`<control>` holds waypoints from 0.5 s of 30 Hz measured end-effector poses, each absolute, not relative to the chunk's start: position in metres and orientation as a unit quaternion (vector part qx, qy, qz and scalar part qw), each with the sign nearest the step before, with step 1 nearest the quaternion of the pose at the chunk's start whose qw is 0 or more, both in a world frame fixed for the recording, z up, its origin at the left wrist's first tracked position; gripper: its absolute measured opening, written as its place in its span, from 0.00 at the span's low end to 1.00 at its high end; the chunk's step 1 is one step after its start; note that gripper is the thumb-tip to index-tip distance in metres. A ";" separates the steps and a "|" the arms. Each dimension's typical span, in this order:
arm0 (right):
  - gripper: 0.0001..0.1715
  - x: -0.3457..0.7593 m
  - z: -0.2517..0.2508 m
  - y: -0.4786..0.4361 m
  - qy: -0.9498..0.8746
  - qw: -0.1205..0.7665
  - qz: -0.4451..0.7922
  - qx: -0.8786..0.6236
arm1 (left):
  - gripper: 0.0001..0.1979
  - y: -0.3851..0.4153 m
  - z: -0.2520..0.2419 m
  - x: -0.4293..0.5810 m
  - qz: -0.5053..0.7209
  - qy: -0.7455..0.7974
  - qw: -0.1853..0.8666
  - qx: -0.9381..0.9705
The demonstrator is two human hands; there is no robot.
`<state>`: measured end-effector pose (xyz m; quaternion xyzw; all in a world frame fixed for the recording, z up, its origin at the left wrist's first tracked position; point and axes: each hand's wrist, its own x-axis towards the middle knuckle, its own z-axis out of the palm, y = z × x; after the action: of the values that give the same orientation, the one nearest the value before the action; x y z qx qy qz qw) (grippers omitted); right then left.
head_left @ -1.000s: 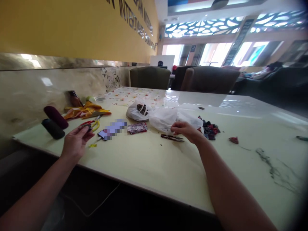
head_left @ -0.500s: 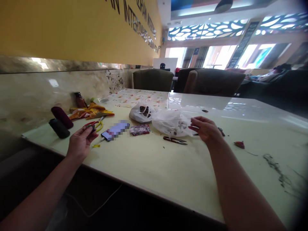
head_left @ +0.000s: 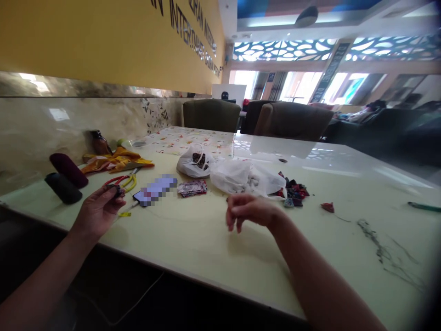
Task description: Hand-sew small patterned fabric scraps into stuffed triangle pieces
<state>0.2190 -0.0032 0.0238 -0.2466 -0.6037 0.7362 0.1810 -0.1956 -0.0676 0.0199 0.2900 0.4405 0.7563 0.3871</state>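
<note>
My left hand [head_left: 94,211] is closed, pinching a small dark piece of patterned fabric [head_left: 115,189] above the table's left part. Just behind it lie scissors [head_left: 129,183] with red and yellow handles. My right hand [head_left: 250,211] hovers over the middle of the table, thumb and forefinger pressed together. A fine thread ran to these fingers a moment earlier; now it is too thin to follow clearly. Behind my right hand sits a white plastic bag [head_left: 230,177], with a heap of small dark and red fabric pieces [head_left: 296,191] to its right. The thread snips are hidden behind my right hand.
Two thread spools, maroon [head_left: 69,170] and black [head_left: 64,187], lie at the left. A phone [head_left: 155,189], small packets [head_left: 192,188] and another white bag [head_left: 195,162] are at centre left. A reddish fabric piece [head_left: 327,207], tangled threads [head_left: 375,243] and a green pen [head_left: 423,207] lie right.
My right hand has moved left and down, from beside the white bag to in front of it, uncovering the fabric heap. My left hand still grips the fabric piece. The view has shifted slightly right.
</note>
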 end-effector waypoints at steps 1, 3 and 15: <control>0.20 0.210 0.014 -0.003 -0.593 0.142 0.751 -0.254 | 0.07 -0.067 0.021 -0.197 0.750 0.438 0.394 0.300; 0.21 0.200 0.000 0.002 -0.570 0.217 0.725 -0.321 | 0.06 -0.064 0.022 -0.194 0.733 0.439 0.411 0.318; 0.22 0.202 0.009 0.008 -0.539 0.478 0.570 -0.395 | 0.12 -0.021 0.008 -0.053 0.508 0.430 0.599 0.445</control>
<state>0.2020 0.0079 0.0091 -0.3947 -0.5395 0.5698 0.4780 -0.0534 -0.0214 0.0076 0.4453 0.4298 0.5081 0.5991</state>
